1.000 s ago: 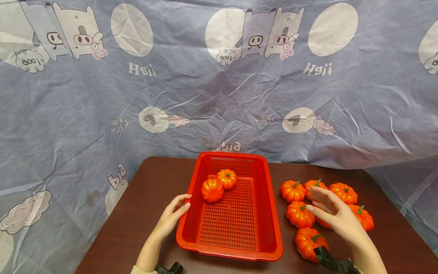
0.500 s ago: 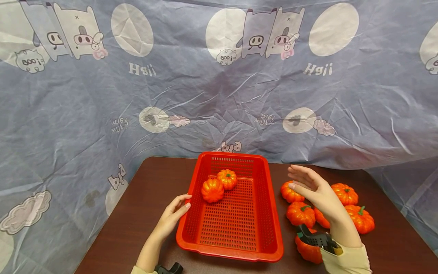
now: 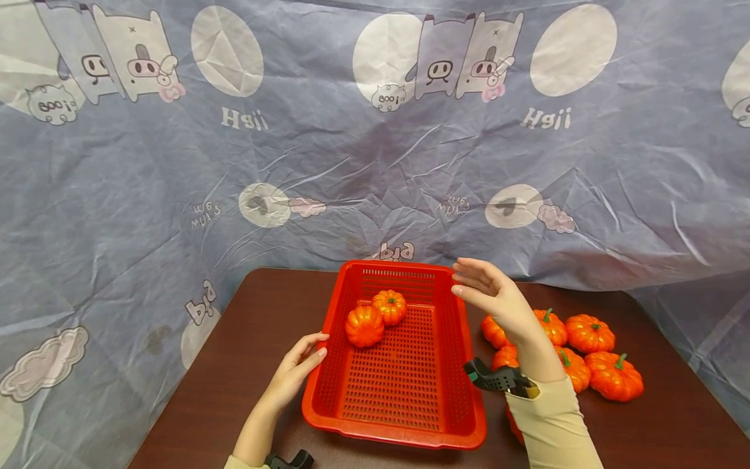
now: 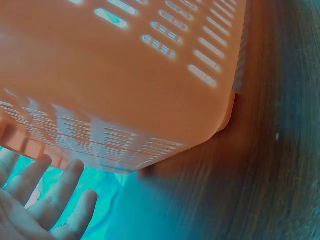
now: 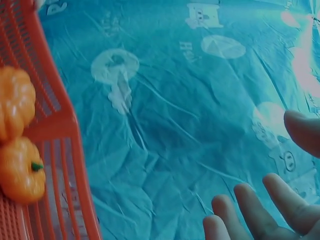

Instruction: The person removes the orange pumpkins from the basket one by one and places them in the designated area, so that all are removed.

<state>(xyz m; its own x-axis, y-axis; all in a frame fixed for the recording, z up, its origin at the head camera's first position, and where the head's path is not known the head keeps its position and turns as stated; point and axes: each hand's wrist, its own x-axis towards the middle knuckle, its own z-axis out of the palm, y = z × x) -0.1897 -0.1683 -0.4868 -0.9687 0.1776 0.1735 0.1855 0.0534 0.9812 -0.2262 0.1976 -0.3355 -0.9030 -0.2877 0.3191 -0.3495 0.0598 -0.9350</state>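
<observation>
A red plastic basket (image 3: 392,391) stands on the table with two small orange pumpkins (image 3: 364,326) near its far left corner. My left hand (image 3: 287,374) has its fingertips at the basket's left rim; the left wrist view shows its fingers (image 4: 65,192) extended beside the slotted outer wall. Raised over the far right corner is my right hand (image 3: 492,296), fingers loosely extended and holding nothing. The right wrist view shows that hand (image 5: 280,215) apart from the basket's edge (image 5: 67,125). Several more pumpkins (image 3: 615,376) lie right of the basket, some partly hidden by the right forearm.
The dark brown table (image 3: 258,312) reaches back to a grey-blue cloth (image 3: 328,163) with cartoon prints, hanging behind and at the sides. A black wrist device (image 3: 495,376) sits on my right wrist, and another (image 3: 293,459) on the left.
My right hand has moved left and away from me, from above the loose pumpkins to the basket's far right corner. The left hand and basket have stayed put.
</observation>
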